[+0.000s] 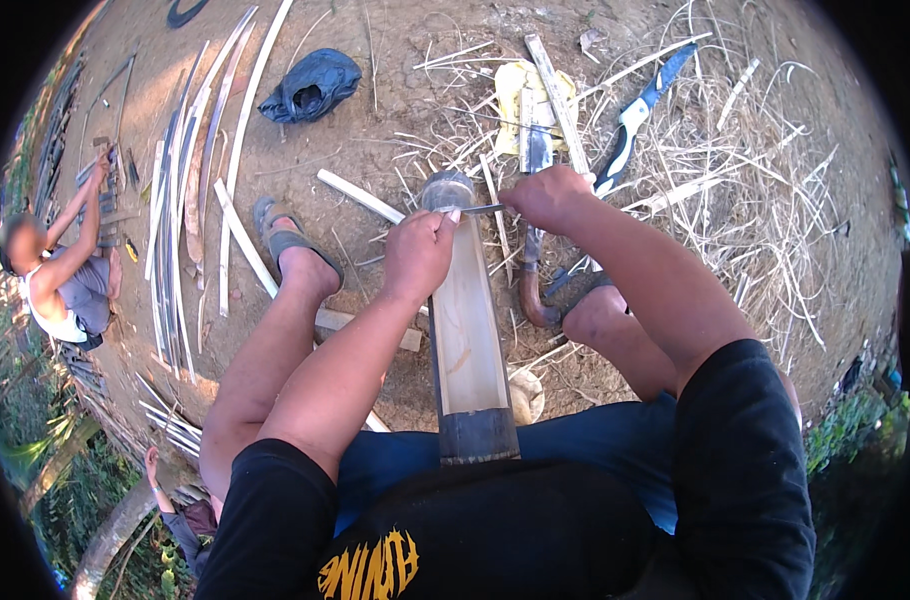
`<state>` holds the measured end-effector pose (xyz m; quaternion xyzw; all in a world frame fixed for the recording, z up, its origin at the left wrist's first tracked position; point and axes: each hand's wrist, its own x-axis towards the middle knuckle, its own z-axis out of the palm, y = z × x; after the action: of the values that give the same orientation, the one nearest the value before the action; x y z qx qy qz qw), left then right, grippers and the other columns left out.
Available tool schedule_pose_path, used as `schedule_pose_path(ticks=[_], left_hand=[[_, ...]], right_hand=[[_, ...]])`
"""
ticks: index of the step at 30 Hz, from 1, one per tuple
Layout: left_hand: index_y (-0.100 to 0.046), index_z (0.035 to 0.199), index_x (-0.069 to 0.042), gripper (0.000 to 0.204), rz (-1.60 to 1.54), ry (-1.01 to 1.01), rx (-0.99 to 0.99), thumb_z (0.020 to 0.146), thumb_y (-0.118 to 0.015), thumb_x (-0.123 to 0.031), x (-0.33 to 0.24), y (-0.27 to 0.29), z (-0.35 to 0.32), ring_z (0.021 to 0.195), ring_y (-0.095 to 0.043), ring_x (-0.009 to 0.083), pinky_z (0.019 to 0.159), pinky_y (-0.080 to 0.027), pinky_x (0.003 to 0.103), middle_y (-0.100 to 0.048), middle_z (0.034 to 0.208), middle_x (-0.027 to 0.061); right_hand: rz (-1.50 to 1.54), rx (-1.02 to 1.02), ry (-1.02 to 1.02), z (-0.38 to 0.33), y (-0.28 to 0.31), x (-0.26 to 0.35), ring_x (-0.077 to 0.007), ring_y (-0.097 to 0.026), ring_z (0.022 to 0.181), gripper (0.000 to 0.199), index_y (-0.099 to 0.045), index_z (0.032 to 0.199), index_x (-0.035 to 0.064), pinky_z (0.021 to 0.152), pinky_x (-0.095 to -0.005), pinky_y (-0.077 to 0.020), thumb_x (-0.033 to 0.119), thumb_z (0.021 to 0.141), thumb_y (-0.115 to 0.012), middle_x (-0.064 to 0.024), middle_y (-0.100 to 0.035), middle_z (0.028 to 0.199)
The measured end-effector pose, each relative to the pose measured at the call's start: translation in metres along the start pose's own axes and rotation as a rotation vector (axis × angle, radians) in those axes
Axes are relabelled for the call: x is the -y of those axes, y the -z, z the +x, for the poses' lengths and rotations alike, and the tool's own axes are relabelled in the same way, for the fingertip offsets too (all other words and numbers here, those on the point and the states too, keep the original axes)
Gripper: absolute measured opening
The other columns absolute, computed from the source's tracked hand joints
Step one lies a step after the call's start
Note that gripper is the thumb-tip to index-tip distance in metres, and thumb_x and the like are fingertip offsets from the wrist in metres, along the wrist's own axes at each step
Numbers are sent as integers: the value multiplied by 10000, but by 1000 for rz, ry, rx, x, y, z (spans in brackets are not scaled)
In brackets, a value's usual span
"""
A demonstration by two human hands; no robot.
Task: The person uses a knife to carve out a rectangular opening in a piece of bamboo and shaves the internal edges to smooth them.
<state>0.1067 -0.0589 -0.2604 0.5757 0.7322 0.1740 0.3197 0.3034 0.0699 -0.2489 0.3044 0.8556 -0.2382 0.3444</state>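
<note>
A dark bamboo tube (pixel 478 437) with a long opening cut along its top stands out between my legs, its pale inside facing up. My left hand (pixel 420 252) is closed at the tube's far left edge, its thumb against a thin blade (pixel 482 209) lying across the far end of the opening. In my right hand (pixel 551 199) is the knife that this blade belongs to; the fingers cover its handle. Just beyond that hand lie a machete with a curved brown handle (pixel 532 290) and a folding saw (pixel 629 122) with a white and black grip.
Pale shavings (pixel 745 190) litter the ground at right. Long bamboo strips (pixel 190 170) lie at left, near a black plastic bag (pixel 311 86). A yellow sheet (pixel 512 88) is under the machete. One person (pixel 60 270) crouches far left; another person's arm (pixel 165 500) shows lower left.
</note>
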Motion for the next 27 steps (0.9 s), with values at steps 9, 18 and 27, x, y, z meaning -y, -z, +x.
schedule_pose_path(ticks=[9,18,27], left_hand=[[-662,764,3,373,-41,2,-45,1001,-610,-280,4,-3,-2,770,-629,394,727,-484,494,-634,797,184],[-701,843,-1,378,-47,25,-42,1037,-559,-293,7,-4,-3,802,-645,395,751,-496,472,-662,845,195],[-731,864,-3,432,-28,45,-69,1056,-537,-339,12,-9,-3,810,-655,394,752,-497,471,-666,828,203]], right_hand=[[13,-43,50,17,-11,-15,-252,-703,1105,319,-681,1274,383,878,-422,-579,284,997,-559,13,-726,1192],[23,-53,83,23,-11,-17,-255,-706,1086,298,-679,1270,388,877,-428,-575,313,1011,-553,1,-730,1173],[37,-102,121,19,-12,-15,-265,-719,1030,226,-711,1168,288,816,-443,-580,282,984,-581,-21,-737,1084]])
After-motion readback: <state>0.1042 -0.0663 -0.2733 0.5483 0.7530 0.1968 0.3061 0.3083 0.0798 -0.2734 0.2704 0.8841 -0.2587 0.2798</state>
